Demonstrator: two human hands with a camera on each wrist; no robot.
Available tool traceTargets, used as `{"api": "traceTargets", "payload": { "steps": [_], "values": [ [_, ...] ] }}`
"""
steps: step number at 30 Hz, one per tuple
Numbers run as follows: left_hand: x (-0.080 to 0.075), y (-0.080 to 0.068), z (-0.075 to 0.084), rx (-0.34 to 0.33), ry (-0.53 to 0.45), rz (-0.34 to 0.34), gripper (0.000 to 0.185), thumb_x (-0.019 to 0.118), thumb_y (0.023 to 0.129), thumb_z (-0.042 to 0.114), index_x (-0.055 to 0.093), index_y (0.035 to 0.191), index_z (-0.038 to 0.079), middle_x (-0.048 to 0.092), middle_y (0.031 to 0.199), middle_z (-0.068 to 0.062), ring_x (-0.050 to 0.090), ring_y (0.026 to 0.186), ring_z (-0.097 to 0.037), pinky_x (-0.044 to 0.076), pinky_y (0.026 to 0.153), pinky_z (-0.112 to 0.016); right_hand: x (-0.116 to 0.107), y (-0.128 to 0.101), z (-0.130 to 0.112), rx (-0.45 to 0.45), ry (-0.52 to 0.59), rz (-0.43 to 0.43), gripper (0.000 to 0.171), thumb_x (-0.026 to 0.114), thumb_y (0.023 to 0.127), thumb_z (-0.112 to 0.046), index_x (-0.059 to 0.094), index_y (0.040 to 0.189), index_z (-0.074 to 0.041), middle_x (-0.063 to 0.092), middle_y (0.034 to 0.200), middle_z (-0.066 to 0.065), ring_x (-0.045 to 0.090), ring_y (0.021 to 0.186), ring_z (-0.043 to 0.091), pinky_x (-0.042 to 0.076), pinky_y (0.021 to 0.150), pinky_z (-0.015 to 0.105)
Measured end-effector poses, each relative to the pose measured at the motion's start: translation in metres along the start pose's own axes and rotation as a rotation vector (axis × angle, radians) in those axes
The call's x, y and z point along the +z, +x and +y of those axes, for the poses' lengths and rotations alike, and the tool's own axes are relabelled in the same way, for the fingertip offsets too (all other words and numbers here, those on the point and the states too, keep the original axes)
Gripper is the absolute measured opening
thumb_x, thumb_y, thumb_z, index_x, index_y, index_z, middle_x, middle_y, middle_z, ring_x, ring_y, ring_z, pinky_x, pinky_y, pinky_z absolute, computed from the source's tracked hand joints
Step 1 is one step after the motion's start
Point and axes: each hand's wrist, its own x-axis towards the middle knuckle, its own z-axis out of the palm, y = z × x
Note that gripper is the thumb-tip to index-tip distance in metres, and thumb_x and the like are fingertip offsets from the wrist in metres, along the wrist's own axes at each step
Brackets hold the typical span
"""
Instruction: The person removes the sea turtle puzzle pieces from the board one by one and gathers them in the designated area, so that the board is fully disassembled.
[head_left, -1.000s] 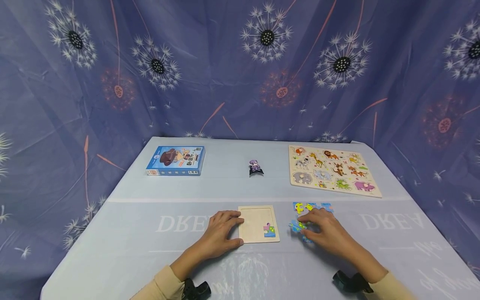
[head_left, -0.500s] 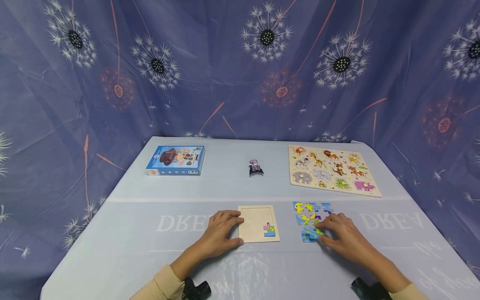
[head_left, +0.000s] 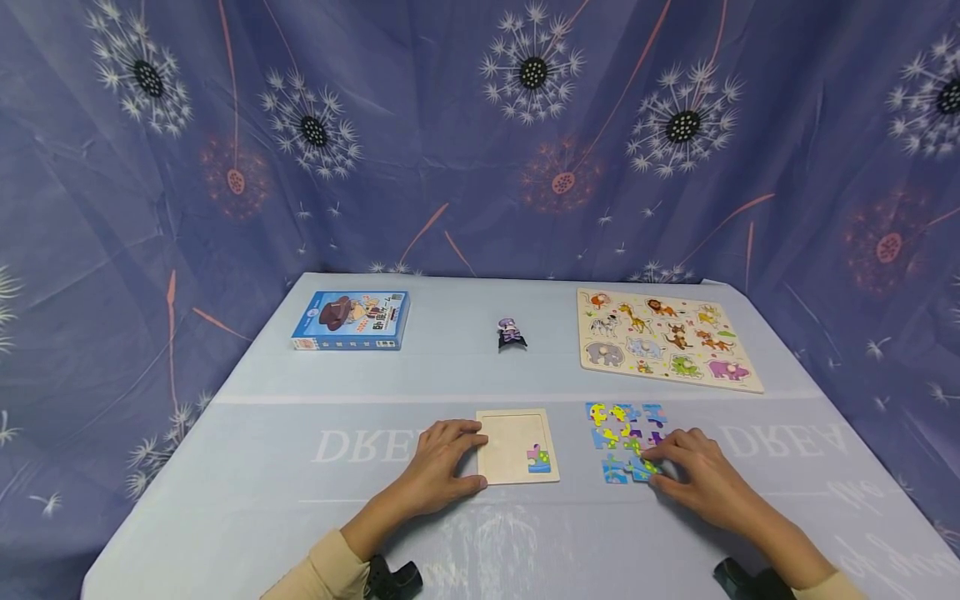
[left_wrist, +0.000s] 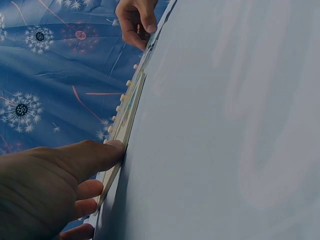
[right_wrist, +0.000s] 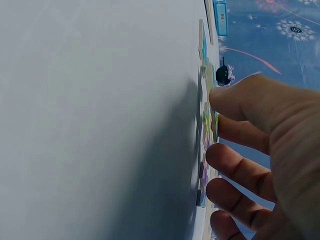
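Observation:
In the head view my left hand (head_left: 442, 467) holds the left side of a square wooden puzzle tray (head_left: 502, 450), thumb at its near corner. In the left wrist view the thumb (left_wrist: 112, 151) lies on the tray's edge. One joined patch of puzzle, pink, green and blue, sits in the tray's near right part. To the right, my right hand (head_left: 697, 475) pinches a blue and green puzzle piece (head_left: 642, 471) between thumb and forefinger, low over the table. Several loose puzzle pieces (head_left: 617, 414), yellow, blue and purple, lie just beyond its fingertips.
Farther back on the table (head_left: 465, 533) lie a blue game box (head_left: 352, 321) at left and a wooden animal peg board (head_left: 667, 342) at right. A small purple-haired figurine (head_left: 512, 333) stands between them. A dandelion-print curtain (head_left: 450, 150) hangs behind.
My right hand has moved right with the piece, from over the left side of the loose pieces to their near right, uncovering more of them. My left hand and the tray have stayed put.

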Motion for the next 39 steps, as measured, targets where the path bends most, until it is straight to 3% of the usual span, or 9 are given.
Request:
{"api": "traceTargets", "payload": {
  "steps": [26,39],
  "values": [
    [0.0,0.0,0.0,-0.001,0.002,-0.005,0.05,0.074,0.076,0.026,0.06,0.121,0.009,0.051,0.133,-0.01,0.041,0.123,-0.031,0.027,0.099,-0.055,0.002,0.0,0.002,0.019,-0.03,-0.011,0.031,0.083,0.064,-0.021,0.073,0.093,-0.024,0.059,0.088,-0.015,0.042,0.084,0.004,0.03,0.071,0.029],
    [0.0,0.0,0.0,0.004,0.002,-0.002,0.05,0.074,0.075,0.026,0.061,0.121,0.01,0.051,0.133,-0.01,0.042,0.122,-0.03,0.028,0.098,-0.054,0.005,0.016,-0.021,0.033,0.016,0.002,0.028,0.083,0.065,-0.025,0.073,0.091,-0.021,0.06,0.086,-0.012,0.041,0.083,0.005,0.028,0.071,0.029]
  ]
}}
